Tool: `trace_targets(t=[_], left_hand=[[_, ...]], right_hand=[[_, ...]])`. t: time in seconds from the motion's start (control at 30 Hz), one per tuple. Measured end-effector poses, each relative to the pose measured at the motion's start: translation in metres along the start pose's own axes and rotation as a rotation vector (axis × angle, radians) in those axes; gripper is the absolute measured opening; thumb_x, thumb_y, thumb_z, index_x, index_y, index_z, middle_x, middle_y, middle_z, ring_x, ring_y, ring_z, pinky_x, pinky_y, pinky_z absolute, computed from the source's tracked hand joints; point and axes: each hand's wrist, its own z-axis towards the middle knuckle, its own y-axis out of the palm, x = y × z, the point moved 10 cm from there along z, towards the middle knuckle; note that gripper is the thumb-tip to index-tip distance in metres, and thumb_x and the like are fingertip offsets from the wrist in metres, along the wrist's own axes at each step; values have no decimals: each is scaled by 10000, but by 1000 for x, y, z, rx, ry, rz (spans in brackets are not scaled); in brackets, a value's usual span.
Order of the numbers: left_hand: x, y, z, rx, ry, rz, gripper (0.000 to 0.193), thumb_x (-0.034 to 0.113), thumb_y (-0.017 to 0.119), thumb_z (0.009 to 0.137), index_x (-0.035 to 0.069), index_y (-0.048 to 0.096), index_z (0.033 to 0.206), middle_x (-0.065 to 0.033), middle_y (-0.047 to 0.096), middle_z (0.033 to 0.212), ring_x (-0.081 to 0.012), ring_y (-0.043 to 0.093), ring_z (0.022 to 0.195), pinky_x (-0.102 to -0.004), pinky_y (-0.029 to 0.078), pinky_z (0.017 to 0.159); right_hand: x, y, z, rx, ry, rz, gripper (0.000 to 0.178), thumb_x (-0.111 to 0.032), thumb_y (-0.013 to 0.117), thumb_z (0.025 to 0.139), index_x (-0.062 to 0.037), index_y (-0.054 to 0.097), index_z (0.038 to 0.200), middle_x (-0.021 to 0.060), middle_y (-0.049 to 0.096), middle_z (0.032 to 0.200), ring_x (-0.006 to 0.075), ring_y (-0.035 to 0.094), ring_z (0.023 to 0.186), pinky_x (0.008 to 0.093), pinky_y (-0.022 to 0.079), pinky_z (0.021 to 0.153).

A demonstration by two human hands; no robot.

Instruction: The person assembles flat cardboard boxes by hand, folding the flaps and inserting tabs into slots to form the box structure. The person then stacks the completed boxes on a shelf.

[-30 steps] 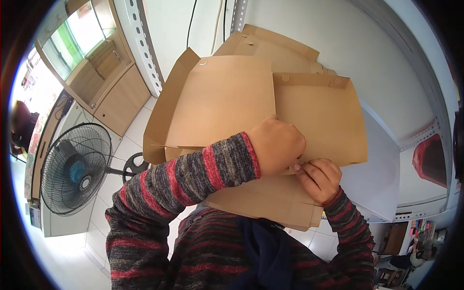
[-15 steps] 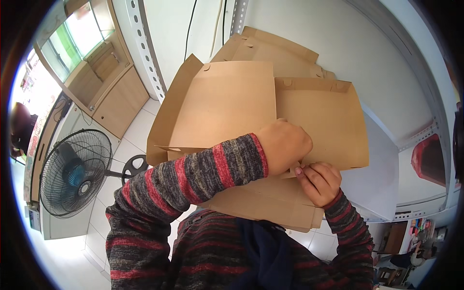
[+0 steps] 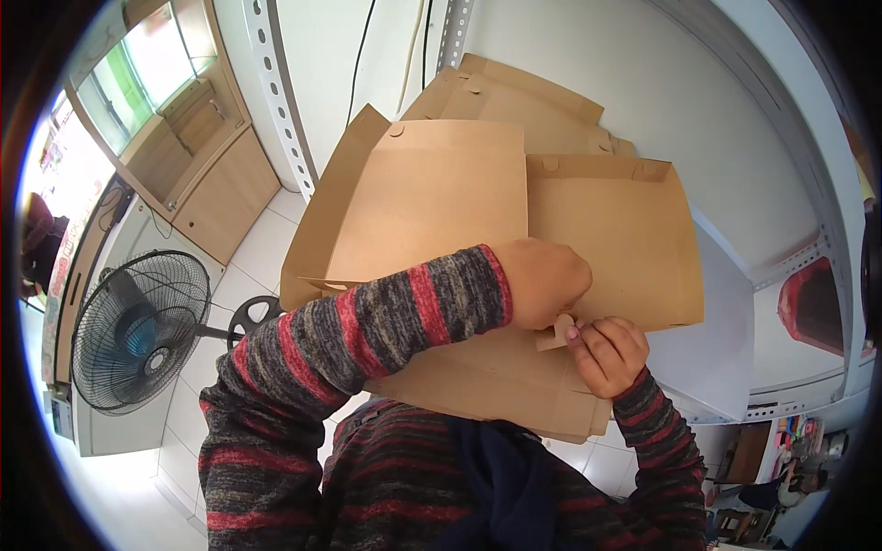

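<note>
A brown cardboard box (image 3: 611,248), partly folded, lies open in front of me with its hinged lid panel (image 3: 441,193) spread to the left. My left hand (image 3: 548,280) reaches across from the left and is closed at the box's near edge, its fingertips mostly hidden behind the back of the hand. Close beside it, my right hand (image 3: 611,354) is curled, thumb and fingers pinching a small cardboard flap (image 3: 554,338) at the near corner. Both hands almost touch there. The left sleeve covers part of the lid's near side.
More flat cardboard blanks (image 3: 533,101) lie beneath and behind the box, and another sheet (image 3: 478,381) sticks out toward me. A black standing fan (image 3: 142,331) is on the left, near wooden cabinets (image 3: 225,193). Perforated metal uprights (image 3: 280,92) frame the shelf.
The small flap between my hands shows more now, folded out toward me. My left hand has shifted slightly; the box sits nearly in the same place.
</note>
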Motion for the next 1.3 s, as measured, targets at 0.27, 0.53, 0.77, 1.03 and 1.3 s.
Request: trace_targets(t=[0.27,0.53,0.77,1.03,1.3], left_hand=[[-7,5,-1,-31,-30,-26,98,66,694,748,22,659,828,-143,669,741,-316,672,729,-389,516,652],[-2,5,-1,-54,-23,-2,92,76,670,782,23,632,847,-142,669,770,-318,668,753,-392,517,670],[-7,7,-1,-59,-35,-78,79,68,650,790,11,651,845,-144,672,769,-318,669,756,-379,523,688],[-8,9,3,-92,-49,-100,85,66,654,778,3,651,836,-140,685,785,-299,679,754,-378,529,683],[5,0,-10,-41,0,24,109,75,661,780,28,642,876,-128,675,725,-308,672,719,-391,524,707]], right_hand=[[3,3,3,-17,27,48,230,-67,660,680,12,689,894,88,638,833,224,613,784,342,516,692],[8,3,5,-1,62,82,240,-70,660,701,17,689,923,96,636,847,227,612,780,351,516,692],[9,4,5,-1,35,115,238,-61,656,716,23,685,937,93,633,854,230,610,791,364,525,716],[12,3,-3,38,71,127,196,-49,668,714,26,693,893,98,635,839,232,607,781,375,534,731],[22,1,-1,108,118,196,183,-13,705,682,33,687,858,103,635,812,234,604,755,379,535,686]])
